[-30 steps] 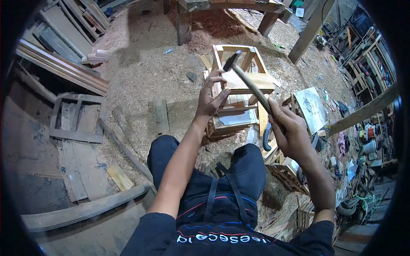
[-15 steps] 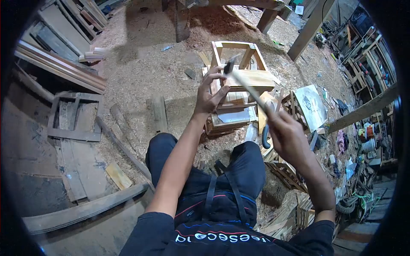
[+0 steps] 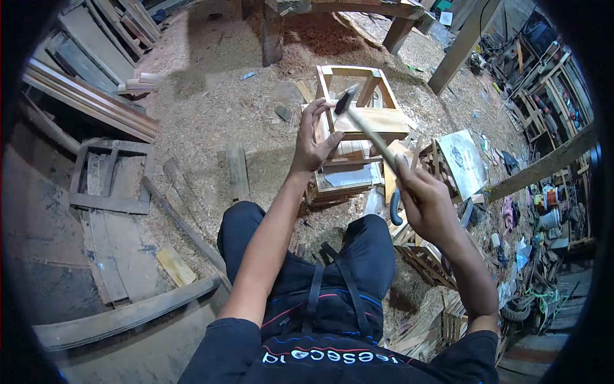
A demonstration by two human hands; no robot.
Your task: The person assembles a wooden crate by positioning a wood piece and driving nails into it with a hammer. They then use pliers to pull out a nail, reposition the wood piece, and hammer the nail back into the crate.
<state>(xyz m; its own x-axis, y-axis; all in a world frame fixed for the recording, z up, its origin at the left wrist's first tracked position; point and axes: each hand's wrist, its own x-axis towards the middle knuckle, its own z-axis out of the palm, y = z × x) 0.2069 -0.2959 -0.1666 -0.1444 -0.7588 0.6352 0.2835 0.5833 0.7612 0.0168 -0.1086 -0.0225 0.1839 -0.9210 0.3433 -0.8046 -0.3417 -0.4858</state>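
Note:
In my right hand [image 3: 425, 195] is a hammer [image 3: 374, 133], gripped by its pale wooden handle. Its dark head is over the near left part of a small wooden frame [image 3: 377, 120], close to the fingers of my left hand. My left hand [image 3: 312, 142] grips the left side of that frame, thumb on the near side and fingers further up; whether a nail is between them I cannot make out. Beneath the frame is a stack of wooden pieces [image 3: 339, 195] with a grey sheet [image 3: 350, 175] on it.
A dark curved handle [image 3: 396, 210] shows below my right hand. Right of the stack is a wooden piece with a marked pale panel [image 3: 462, 163]. Posts [image 3: 464, 48] and a slanting beam [image 3: 543, 163] stand on the right. An old frame [image 3: 110, 176] and boards lie left.
The hammer head has shifted only slightly, staying near the frame's left part. The fingers of my left hand have straightened a little along the frame.

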